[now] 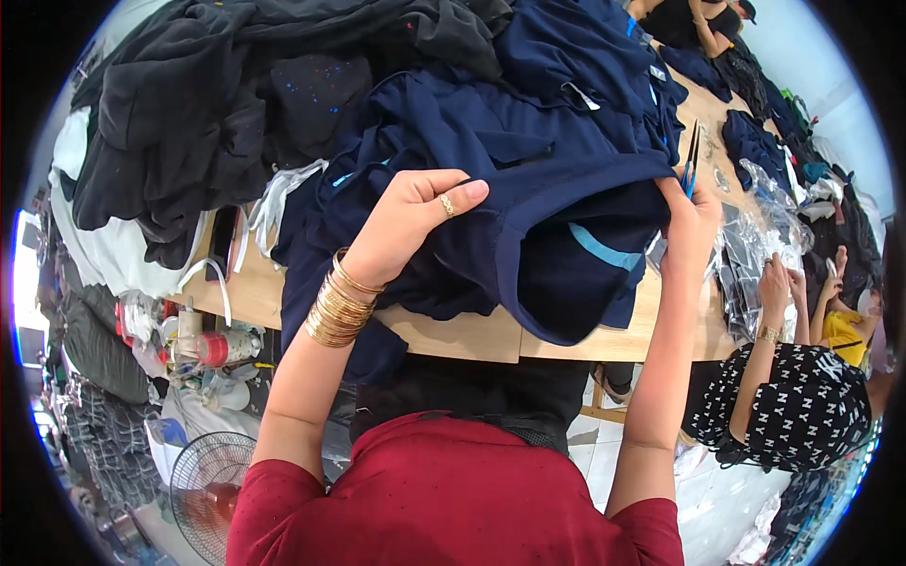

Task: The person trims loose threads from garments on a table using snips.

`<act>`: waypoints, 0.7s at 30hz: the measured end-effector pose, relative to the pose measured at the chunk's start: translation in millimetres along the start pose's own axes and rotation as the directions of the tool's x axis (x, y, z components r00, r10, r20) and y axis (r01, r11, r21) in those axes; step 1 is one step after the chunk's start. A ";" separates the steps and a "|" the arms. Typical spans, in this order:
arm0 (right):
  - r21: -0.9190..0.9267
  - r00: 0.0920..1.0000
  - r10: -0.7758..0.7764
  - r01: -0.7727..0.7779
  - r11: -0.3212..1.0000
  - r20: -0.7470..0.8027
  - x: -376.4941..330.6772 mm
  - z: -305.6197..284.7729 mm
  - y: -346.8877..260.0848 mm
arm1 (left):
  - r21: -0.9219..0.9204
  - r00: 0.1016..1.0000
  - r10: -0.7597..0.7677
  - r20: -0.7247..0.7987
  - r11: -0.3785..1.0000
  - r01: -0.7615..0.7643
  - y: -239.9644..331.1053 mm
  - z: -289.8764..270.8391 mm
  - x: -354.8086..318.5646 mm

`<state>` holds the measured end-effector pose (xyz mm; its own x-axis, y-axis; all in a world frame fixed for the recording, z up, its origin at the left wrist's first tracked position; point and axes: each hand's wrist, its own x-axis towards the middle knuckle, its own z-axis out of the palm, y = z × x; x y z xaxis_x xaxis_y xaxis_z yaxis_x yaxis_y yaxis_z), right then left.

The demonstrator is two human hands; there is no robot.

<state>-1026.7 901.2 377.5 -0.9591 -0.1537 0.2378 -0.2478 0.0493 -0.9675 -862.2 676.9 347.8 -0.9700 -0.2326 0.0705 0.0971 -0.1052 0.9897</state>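
Observation:
A navy blue garment (585, 184) is stretched between my two hands at the table's front edge. Its wide opening faces me, and a light blue strip (604, 247) shows on the inside. My left hand (420, 203), fingers closed, pinches the band at the opening's left side. At the right end of the same band my right hand (691, 215) grips the cloth, its fingers partly hidden. From that hand also sticks up a slim pointed tool with dark blades and blue handles, which looks like thread snips (693, 160).
More navy garments (576, 57) lie heaped behind, with a pile of black garments (189, 104) at the left. A co-worker in a patterned black top (802, 406) handles clear plastic bags (741, 274) at the right. A fan (212, 491) stands low at the left.

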 end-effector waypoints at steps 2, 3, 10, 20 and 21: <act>-0.068 1.000 0.006 -0.005 0.998 0.017 0.9 2.3 7.2 | -0.035 1.000 0.009 -0.027 0.999 -0.010 0.8 1.0 -2.8; -0.068 1.000 0.008 -0.006 0.998 0.023 1.9 1.9 11.1 | -0.070 0.999 0.019 -0.046 0.997 -0.022 1.3 2.0 -4.3; -0.149 0.995 -0.043 0.055 0.987 0.085 6.1 1.0 28.6 | -0.050 0.999 -0.007 -0.054 0.999 0.005 1.0 -0.8 -9.0; -0.213 0.979 -0.012 0.057 0.975 0.204 -9.5 -0.4 75.1 | 0.298 0.790 0.077 -0.608 0.945 0.137 -45.3 -104.5 3.8; -0.212 0.983 0.033 0.006 0.977 0.180 -15.8 -11.4 72.2 | 0.493 0.804 0.278 -0.526 0.870 0.022 -50.9 -104.6 -3.5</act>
<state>-1031.0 918.4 304.8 -0.9263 -0.3271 0.1869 -0.2773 0.2561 -0.9260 -840.5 581.9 284.1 -0.6355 -0.7246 0.2665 -0.0465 0.3805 0.9236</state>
